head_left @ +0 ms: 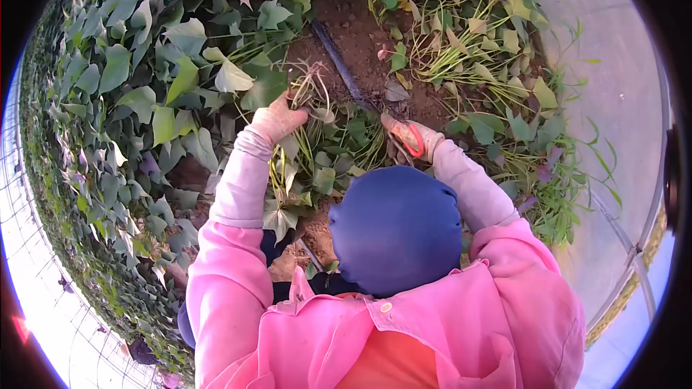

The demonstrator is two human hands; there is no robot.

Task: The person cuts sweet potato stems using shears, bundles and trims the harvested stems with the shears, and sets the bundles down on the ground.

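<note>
My left hand is closed around a bunch of leafy vine cuttings. Stem ends stick out above the fist, and long green stems with leaves hang below it. To the right, my right hand is closed on scissors with a red-orange handle loop. The blades are hard to make out among dark stems near the soil. Between the two hands lie green vine stems and leaves.
A black hose runs across the brown soil. Dense vines grow on the left, and a heap of cut-looking stems lies upper right. Pale sheeting borders the right side. Rounded dark blue cloth is close below my hands.
</note>
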